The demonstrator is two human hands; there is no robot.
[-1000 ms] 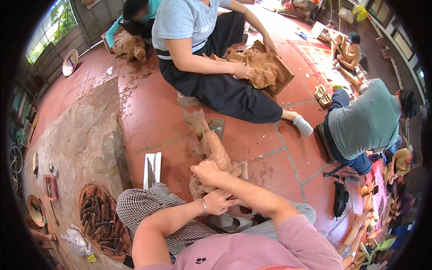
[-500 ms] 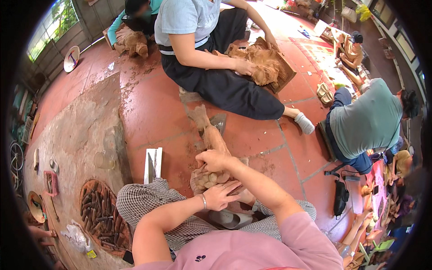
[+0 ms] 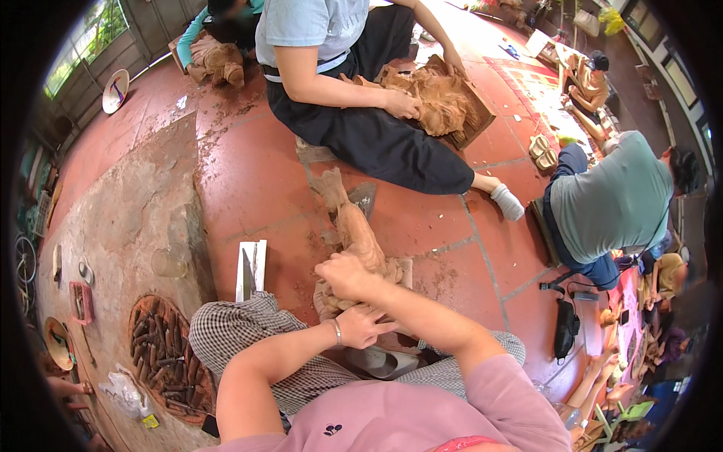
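A brown wood carving (image 3: 356, 233) stands between my knees, its narrow end pointing away from me. My right hand (image 3: 345, 276) is closed in a fist over the near part of the carving and covers it. Whatever those fingers hold, if anything, is hidden. Closer to me, my left hand (image 3: 363, 325), with a bracelet at the wrist, lies against the carving's near end. Its fingers stretch out to the right, and the tips pass partly under my right forearm. The carving's near underside is hidden by my hands and arms.
On the left, a round tray (image 3: 169, 354) of dark-handled carving tools sits on a stone slab (image 3: 113, 226). A white block (image 3: 251, 267) stands by my left knee. Ahead, a person works on another wood carving (image 3: 437, 94). A black bag (image 3: 566, 330) lies at right.
My right hand has shifted slightly left and turned from an extended-finger pose into a fist, covering more of the carving. My left hand has stayed nearly in place, its fingers a little lower.
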